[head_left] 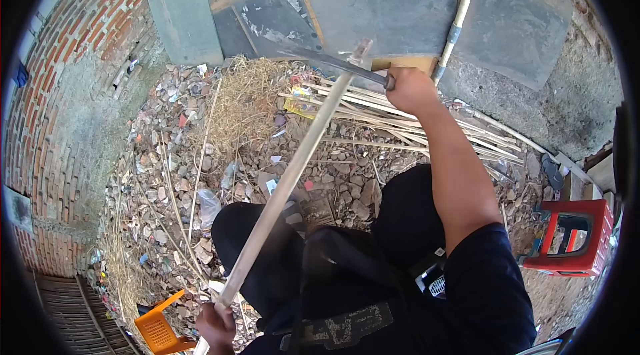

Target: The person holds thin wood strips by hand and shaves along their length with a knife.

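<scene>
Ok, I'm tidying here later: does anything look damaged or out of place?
Yes: a clear plastic bag lies like litter on the rubble by the left knee; the left brick wall looks worn and patchy; the held strip looks ragged at its far end.

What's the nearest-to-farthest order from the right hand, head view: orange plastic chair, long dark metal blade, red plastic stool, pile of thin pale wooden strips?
From the right hand:
1. Long dark metal blade, gripped in it.
2. Pile of thin pale wooden strips, on the ground, just below it in view.
3. Red plastic stool, right side.
4. Orange plastic chair, lower left.
</scene>
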A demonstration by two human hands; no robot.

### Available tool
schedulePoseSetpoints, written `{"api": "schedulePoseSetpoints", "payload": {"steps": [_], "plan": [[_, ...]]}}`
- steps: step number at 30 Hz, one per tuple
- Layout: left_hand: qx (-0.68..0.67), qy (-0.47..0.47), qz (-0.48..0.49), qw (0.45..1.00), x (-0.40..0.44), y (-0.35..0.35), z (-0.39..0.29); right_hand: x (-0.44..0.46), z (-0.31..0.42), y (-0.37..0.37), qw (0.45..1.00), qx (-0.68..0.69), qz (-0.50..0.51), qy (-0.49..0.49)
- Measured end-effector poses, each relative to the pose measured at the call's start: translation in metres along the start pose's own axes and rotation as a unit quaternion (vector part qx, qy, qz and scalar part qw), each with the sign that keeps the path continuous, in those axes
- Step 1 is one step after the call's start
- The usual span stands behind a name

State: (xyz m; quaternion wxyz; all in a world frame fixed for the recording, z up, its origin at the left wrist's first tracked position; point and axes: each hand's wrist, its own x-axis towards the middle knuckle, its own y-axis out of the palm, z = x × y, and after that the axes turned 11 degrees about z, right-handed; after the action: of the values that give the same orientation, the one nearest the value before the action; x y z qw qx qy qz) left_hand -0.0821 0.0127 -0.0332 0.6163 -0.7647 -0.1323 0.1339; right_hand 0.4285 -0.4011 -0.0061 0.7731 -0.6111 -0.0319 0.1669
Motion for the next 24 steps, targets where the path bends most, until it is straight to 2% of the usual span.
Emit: {"api": "schedulePoseSetpoints", "payload": {"steps": [2, 3, 6, 9, 12, 13, 16, 20, 21, 24], "plan": [[0.031, -0.001, -0.004, 1.000, 0.002, 0.001, -0.004, 0.004, -0.002, -0.003, 0.999, 0.001, -0.011, 0.051], [0.021, -0.004, 0.005, 1.000, 0.003, -0.003, -0.005, 0.000, 0.002, -0.001, 0.998, 0.008, -0.052, 0.035], [0.001, -0.005, 0.002, 1.000, 0.002, -0.008, 0.012, 0.004, -0.005, 0.005, 0.993, 0.059, -0.089, -0.058], [-0.007, 0.000, 0.009, 1.000, 0.010, -0.016, 0.005, -0.003, 0.005, -0.003, 0.991, 0.004, -0.015, -0.134], [-0.067, 0.003, 0.067, 0.995, 0.015, -0.023, 0.012, -0.003, 0.011, 0.004, 0.985, -0.020, -0.030, -0.169], [-0.096, 0.006, 0.085, 0.992, 0.017, -0.028, 0.011, 0.002, 0.006, 0.002, 0.989, -0.004, -0.003, -0.148], [-0.148, 0.000, 0.116, 0.982, 0.016, -0.035, 0.016, 0.019, -0.010, 0.012, 0.995, 0.068, -0.071, 0.009], [-0.186, -0.002, 0.128, 0.974, 0.024, -0.049, 0.009, 0.013, -0.007, 0.012, 0.990, 0.086, -0.077, -0.076], [-0.204, 0.002, 0.127, 0.971, 0.025, -0.045, 0.016, 0.014, -0.009, 0.018, 0.979, 0.088, -0.104, -0.152], [-0.227, -0.002, 0.134, 0.965, 0.030, -0.047, -0.002, -0.008, 0.023, 0.000, 0.982, 0.024, -0.023, -0.188]]}}
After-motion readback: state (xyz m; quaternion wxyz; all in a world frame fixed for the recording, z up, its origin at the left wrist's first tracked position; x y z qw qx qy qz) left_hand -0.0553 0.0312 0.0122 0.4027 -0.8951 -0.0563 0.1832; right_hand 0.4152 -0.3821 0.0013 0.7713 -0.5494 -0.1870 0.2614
